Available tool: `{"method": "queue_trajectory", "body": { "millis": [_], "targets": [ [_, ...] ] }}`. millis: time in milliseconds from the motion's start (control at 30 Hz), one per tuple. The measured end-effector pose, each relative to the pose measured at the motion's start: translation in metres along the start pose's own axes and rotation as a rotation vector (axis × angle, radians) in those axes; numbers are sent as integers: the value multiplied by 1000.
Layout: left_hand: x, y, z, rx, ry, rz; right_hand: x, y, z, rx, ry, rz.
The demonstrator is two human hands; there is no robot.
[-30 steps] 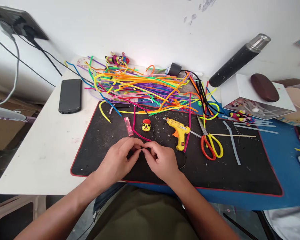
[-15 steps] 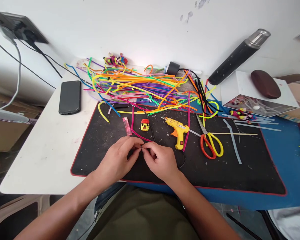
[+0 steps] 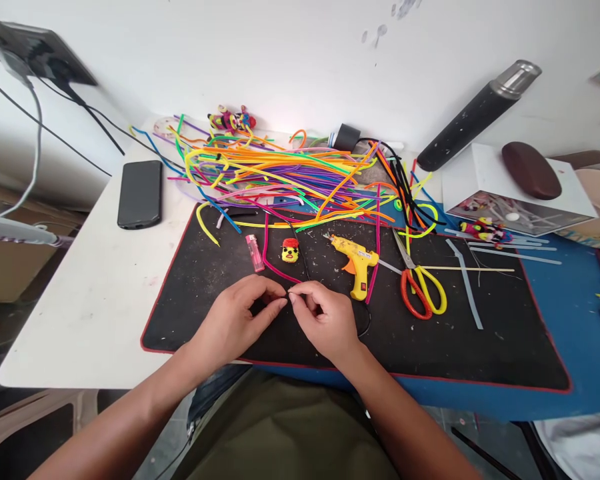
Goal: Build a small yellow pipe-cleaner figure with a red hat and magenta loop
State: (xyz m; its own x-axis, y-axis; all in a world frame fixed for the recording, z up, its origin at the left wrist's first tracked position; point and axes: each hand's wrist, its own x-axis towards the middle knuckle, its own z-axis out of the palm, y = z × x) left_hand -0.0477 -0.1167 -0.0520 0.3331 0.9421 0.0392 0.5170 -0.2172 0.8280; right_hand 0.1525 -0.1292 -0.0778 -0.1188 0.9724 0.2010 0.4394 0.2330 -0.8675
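My left hand (image 3: 243, 317) and my right hand (image 3: 326, 319) meet fingertip to fingertip over the front of the black mat. Each has thumb and forefinger drawn together in a pinch. Whatever sits between the fingertips is tiny and mostly covered, so I cannot make it out. Just beyond them lies a small yellow head (image 3: 290, 251) with a red top, dark eyes and red lips. A pink lighter (image 3: 255, 253) is left of it. Magenta pipe cleaner (image 3: 281, 273) runs close to my fingers. A yellow glue gun (image 3: 356, 263) lies to the right.
Scissors (image 3: 416, 283) with red and yellow handles lie right of the glue gun, near clear glue sticks (image 3: 467, 287). Colourful pipe cleaners (image 3: 280, 170) are heaped along the wall. A phone (image 3: 140, 195) is at left; a black flask (image 3: 473, 120) leans at back right.
My fingertips have parted slightly, the right hand shifting a little to the right. The things on the mat have stayed in place.
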Motion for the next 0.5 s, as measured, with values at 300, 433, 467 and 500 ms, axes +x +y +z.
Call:
{"method": "queue_trajectory", "body": {
  "millis": [300, 433, 467, 500],
  "targets": [
    [6, 2, 0, -19, 28, 22, 0, 0, 0, 42, -3, -2],
    [11, 2, -3, 51, 35, 100, 2, -1, 0, 49, 12, 31],
    [12, 2, -4, 73, 42, 125, 2, -2, 0, 52, 19, 37],
    [14, 2, -5, 94, 49, 148, 3, -2, 0, 54, 23, 41]
  ]
}}
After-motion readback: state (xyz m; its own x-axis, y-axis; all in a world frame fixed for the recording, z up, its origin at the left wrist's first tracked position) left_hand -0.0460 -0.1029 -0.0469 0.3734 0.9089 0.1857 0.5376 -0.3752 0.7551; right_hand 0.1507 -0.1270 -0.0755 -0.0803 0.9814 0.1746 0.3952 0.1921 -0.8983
